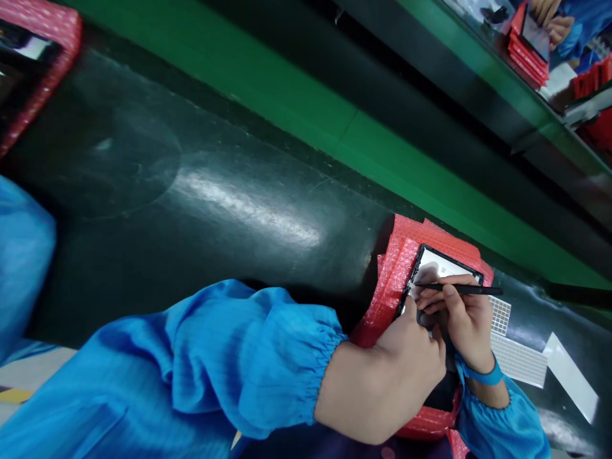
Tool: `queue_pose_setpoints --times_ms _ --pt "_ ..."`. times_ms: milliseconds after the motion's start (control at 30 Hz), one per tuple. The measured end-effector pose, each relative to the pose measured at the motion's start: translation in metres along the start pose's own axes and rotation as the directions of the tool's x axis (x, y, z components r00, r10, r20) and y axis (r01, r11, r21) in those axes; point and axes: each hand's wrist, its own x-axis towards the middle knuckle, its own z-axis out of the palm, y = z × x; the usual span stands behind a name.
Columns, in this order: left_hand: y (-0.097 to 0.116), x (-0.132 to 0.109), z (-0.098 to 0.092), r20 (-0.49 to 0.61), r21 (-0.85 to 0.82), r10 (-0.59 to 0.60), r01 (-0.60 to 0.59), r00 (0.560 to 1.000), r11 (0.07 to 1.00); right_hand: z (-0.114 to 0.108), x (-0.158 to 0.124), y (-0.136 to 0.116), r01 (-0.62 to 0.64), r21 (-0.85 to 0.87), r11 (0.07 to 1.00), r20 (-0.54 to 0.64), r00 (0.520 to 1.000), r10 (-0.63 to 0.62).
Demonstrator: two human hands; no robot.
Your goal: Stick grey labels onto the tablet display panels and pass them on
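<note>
A flat panel (440, 263) with a black frame and a pale, shiny face lies on stacked red bubble wrap (396, 268). My right hand (471, 315) is closed around slim black tweezers (478, 290), whose pointed tip is at the panel's left side. Just below that tip, my left hand (401, 376) reaches the panel's edge with its index finger, the other fingers curled under. Whatever the left fingers may pinch is hidden behind the hand. Both hands partly cover the panel's lower part.
Right of my hands lie a small grid sheet (500, 315), a lined label sheet (519, 359) and a white strip (572, 377). Another pink-wrapped item (48, 89) is at far left, near a blue sleeve (21, 261). Across the green ledge (306, 121), a co-worker's hands (552, 22) touch a similar panel.
</note>
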Motion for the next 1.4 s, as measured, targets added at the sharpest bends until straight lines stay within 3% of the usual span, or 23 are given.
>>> queue_pose_setpoints --times_ms 500,733,867,933,1000,1067,1133,1200,1400 --pt "-0.025 0.015 -0.006 0.225 -0.193 0.106 -0.062 0.969 0.979 0.001 0.0 -0.001 -0.052 0.006 0.999 0.009 0.999 0.052" --pt "-0.03 0.016 -0.008 0.169 -0.116 0.111 -0.092 0.979 0.989 0.006 0.006 0.002 -0.051 0.064 0.997 -0.027 0.998 0.053" --pt "-0.034 0.01 -0.014 -0.01 -0.049 0.161 -0.161 0.987 0.986 0.002 0.001 -0.002 0.032 0.146 0.989 -0.093 0.995 -0.018" --pt "-0.042 0.001 -0.021 -0.022 -0.08 0.101 -0.102 0.995 0.992 -0.006 -0.008 -0.003 0.131 0.149 0.98 -0.189 0.977 -0.102" --pt "-0.052 -0.011 -0.027 0.085 -0.098 -0.08 0.088 0.993 0.991 -0.018 -0.019 0.002 0.223 0.109 0.969 -0.291 0.939 -0.183" --pt "-0.063 -0.025 -0.03 0.196 -0.062 -0.303 0.321 0.933 0.945 -0.029 -0.027 0.013 0.265 0.07 0.962 -0.357 0.907 -0.223" --pt "-0.072 -0.036 -0.028 0.239 -0.062 -0.443 0.469 0.864 0.881 -0.037 -0.033 0.029 0.268 0.028 0.963 -0.389 0.89 -0.236" --pt "-0.076 -0.043 -0.022 0.241 -0.132 -0.481 0.52 0.843 0.844 -0.04 -0.035 0.046 0.266 -0.03 0.964 -0.404 0.879 -0.254" --pt "-0.065 -0.039 -0.01 0.157 -0.368 -0.451 0.475 0.879 0.799 -0.032 -0.037 0.086 0.327 -0.142 0.934 -0.459 0.814 -0.355"
